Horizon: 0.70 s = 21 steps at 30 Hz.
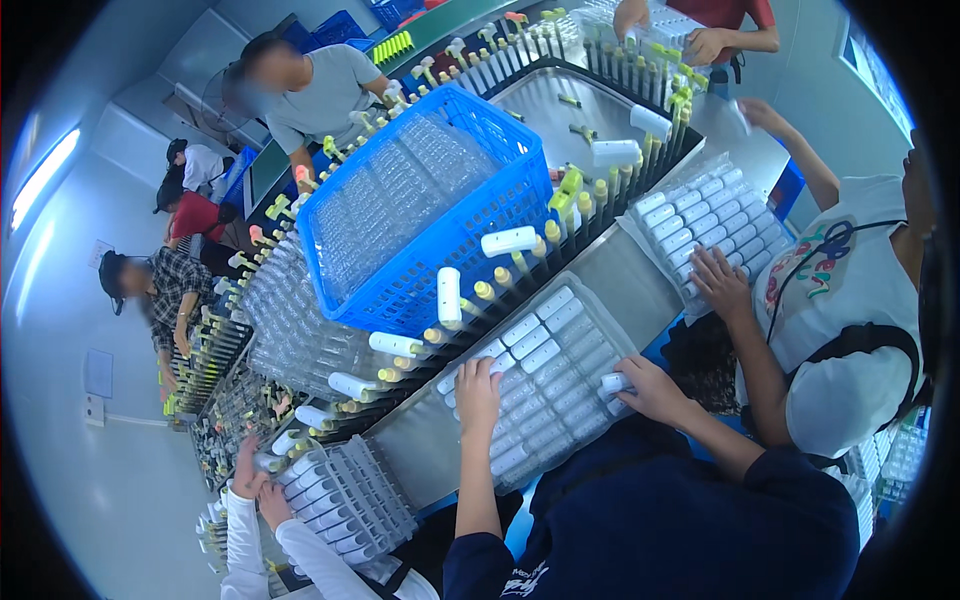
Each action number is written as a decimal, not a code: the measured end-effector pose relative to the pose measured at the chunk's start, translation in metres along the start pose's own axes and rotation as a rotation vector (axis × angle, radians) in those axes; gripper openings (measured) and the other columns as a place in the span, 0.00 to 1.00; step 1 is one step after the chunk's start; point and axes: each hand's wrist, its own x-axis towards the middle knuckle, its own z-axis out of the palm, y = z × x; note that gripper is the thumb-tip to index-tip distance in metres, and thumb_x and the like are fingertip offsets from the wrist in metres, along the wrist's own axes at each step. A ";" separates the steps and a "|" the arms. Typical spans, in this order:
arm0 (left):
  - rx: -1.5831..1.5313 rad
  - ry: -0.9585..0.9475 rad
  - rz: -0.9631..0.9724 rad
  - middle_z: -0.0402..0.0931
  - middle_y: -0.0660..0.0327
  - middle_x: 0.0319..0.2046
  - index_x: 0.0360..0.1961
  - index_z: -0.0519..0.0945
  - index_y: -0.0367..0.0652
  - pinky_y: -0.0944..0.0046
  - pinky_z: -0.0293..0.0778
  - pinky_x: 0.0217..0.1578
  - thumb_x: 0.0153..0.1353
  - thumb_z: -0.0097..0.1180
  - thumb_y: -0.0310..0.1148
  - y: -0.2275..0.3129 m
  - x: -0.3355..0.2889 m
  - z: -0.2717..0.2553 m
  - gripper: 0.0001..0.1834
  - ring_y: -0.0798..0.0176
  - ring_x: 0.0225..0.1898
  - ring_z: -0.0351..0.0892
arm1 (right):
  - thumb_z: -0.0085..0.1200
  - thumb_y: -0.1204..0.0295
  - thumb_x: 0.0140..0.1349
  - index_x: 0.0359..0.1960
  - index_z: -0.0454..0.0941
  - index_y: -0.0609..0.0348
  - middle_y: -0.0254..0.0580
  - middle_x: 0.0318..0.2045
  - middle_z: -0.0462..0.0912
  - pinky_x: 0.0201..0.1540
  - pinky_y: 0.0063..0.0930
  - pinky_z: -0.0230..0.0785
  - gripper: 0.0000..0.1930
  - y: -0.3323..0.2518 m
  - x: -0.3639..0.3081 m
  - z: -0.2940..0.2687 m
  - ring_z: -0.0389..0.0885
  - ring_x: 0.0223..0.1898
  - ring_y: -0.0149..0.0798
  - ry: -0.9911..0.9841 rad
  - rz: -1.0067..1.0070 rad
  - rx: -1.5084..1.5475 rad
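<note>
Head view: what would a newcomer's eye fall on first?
Most likely the bright blue perforated crate at upper centre, filled with clear plastic trays. Below it, the left hand touches white cylindrical pieces in a clear partitioned tray, while the right hand holds one near its right edge.

open metal (632,290) between trays (598,318), posts (485,290) (close-set) blocking, blue basket (440,292) behind

White cylinders (528,342) (side by side)

Colourful lettering (818,272) marks a white shirt (855,225), white print (525,581) (barely legible) a navy shirt (690,520)
</note>
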 end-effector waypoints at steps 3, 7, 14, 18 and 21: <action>0.057 0.002 0.035 0.80 0.49 0.56 0.58 0.79 0.36 0.46 0.74 0.61 0.68 0.65 0.29 0.004 -0.002 0.001 0.19 0.43 0.60 0.77 | 0.73 0.69 0.64 0.53 0.80 0.61 0.55 0.46 0.85 0.52 0.45 0.79 0.19 -0.009 0.004 0.003 0.86 0.49 0.58 0.004 0.040 0.030; -0.031 0.095 0.019 0.79 0.43 0.56 0.65 0.73 0.32 0.44 0.75 0.60 0.72 0.61 0.26 0.022 -0.012 -0.014 0.23 0.39 0.59 0.78 | 0.73 0.66 0.67 0.54 0.80 0.63 0.56 0.43 0.88 0.49 0.41 0.81 0.20 -0.014 0.006 0.000 0.90 0.46 0.53 0.087 0.223 0.209; -0.508 0.480 -0.089 0.78 0.39 0.60 0.74 0.65 0.27 0.51 0.82 0.57 0.82 0.50 0.27 0.113 0.044 -0.092 0.25 0.47 0.60 0.84 | 0.73 0.65 0.68 0.52 0.81 0.65 0.55 0.37 0.89 0.44 0.38 0.81 0.19 -0.010 0.009 0.004 0.92 0.40 0.47 0.138 0.331 0.273; -1.036 0.510 -0.284 0.76 0.38 0.59 0.76 0.62 0.25 0.56 0.86 0.50 0.83 0.49 0.28 0.137 0.083 -0.078 0.27 0.55 0.55 0.86 | 0.73 0.66 0.68 0.51 0.81 0.65 0.53 0.37 0.89 0.43 0.37 0.80 0.19 -0.017 0.017 0.004 0.90 0.38 0.44 0.150 0.231 0.260; -0.767 0.668 -0.291 0.74 0.35 0.61 0.75 0.63 0.24 0.50 0.79 0.59 0.84 0.48 0.29 0.129 0.101 -0.062 0.26 0.43 0.59 0.83 | 0.73 0.66 0.68 0.51 0.81 0.65 0.53 0.37 0.89 0.42 0.37 0.79 0.18 -0.023 0.019 -0.001 0.90 0.38 0.43 0.151 0.277 0.275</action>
